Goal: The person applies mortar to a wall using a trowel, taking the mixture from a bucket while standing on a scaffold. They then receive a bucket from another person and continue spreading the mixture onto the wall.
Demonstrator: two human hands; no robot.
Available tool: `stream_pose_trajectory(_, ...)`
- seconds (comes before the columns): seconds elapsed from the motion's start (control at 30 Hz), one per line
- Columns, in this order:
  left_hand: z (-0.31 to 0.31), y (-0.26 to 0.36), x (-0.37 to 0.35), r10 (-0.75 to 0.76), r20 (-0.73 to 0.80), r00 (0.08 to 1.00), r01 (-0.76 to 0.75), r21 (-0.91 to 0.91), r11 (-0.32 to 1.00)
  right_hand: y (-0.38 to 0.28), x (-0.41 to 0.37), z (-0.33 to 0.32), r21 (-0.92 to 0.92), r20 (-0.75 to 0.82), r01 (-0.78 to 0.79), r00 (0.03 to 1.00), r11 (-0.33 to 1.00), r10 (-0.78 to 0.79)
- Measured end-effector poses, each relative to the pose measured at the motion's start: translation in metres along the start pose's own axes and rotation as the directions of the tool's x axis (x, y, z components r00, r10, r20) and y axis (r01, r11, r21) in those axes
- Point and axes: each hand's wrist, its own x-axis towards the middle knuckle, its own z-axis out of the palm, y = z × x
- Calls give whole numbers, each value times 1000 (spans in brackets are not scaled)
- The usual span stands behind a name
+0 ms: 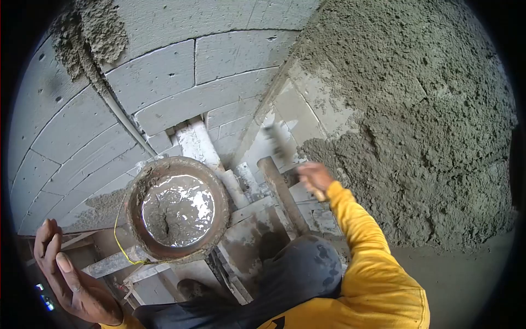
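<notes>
My right hand (316,178) is closed around the handle of a trowel (280,143), whose blade is smeared by motion. The trowel is in front of the block wall at the corner, beside the lower left edge of the rough wet mortar (416,126) spread on the right wall. My left hand (76,279) is raised at the lower left with its fingers apart, holding nothing. Closest to it is a round bucket (221,211) with a mortar-crusted rim and a yellow cord handle. Grey, watery mortar (178,211) fills part of the bucket.
A grey block wall (159,66) stands ahead, with a conduit (123,118) running down it and mortar stuck around its top. A round pole (282,194) slants up near my knee. Planks (252,219) and beams lie under my feet and the bucket.
</notes>
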Motion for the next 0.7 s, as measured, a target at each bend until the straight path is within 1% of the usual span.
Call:
stream_pose_trajectory(0.03,4,2,0,-4,-6,1000,4,-30,1000,0,-28,-15,55,-239,52,970,997,-38)
stream_pose_trajectory(0.07,6,3,1,-14,-2,1000,14,-24,1000,11,-58,-43,141,-217,231,956,963,-197)
stream_pose_trajectory(0.1,6,5,-2,-35,3,999,35,-13,999,15,-86,-65,111,-288,258,932,960,-218)
stream_pose_trajectory(0.17,11,11,-1,-48,25,999,49,-21,999,9,-138,-76,60,-350,334,890,941,-293)
stream_pose_trajectory(0.2,15,10,0,-36,30,999,37,-58,998,4,-155,-77,51,-357,335,886,941,-296)
stream_pose_trajectory(0.27,21,7,4,-12,15,1000,14,-104,994,-1,-167,-74,-175,-365,249,882,952,-298)
stream_pose_trajectory(0.3,25,11,6,-16,19,1000,18,-108,994,-10,-166,-62,-317,-318,258,878,913,-359)
stream_pose_trajectory(0.33,26,17,9,28,52,998,-26,-24,999,-21,-162,-45,-448,-247,277,876,850,-415)
stream_pose_trajectory(0.37,28,25,10,19,62,998,-18,-19,1000,-34,-154,-25,-567,-157,307,871,765,-466)
stream_pose_trajectory(0.4,29,24,8,27,34,999,-24,-95,995,-48,-144,2,-697,-4,427,800,575,-600)
stream_pose_trajectory(0.43,26,26,9,46,41,998,-41,-113,993,-65,-135,35,-777,162,526,698,346,-698)
stream_pose_trajectory(0.47,23,27,8,48,32,998,-44,-134,990,-81,-128,66,-805,328,586,570,92,-753)
stream_pose_trajectory(0.53,14,29,6,56,14,998,-53,-148,988,-112,-117,122,-718,557,686,463,-119,-690)
stream_pose_trajectory(0.6,5,32,2,48,-20,999,-50,-155,987,-130,-96,165,-667,699,692,452,-276,-555)
stream_pose_trajectory(0.67,-5,33,-1,46,-43,998,-51,-141,989,-125,-68,207,-650,730,650,389,-395,-561)
stream_pose_trajectory(0.7,-10,34,-1,64,-58,996,-71,-125,990,-112,-59,228,-646,749,647,432,-406,-502)
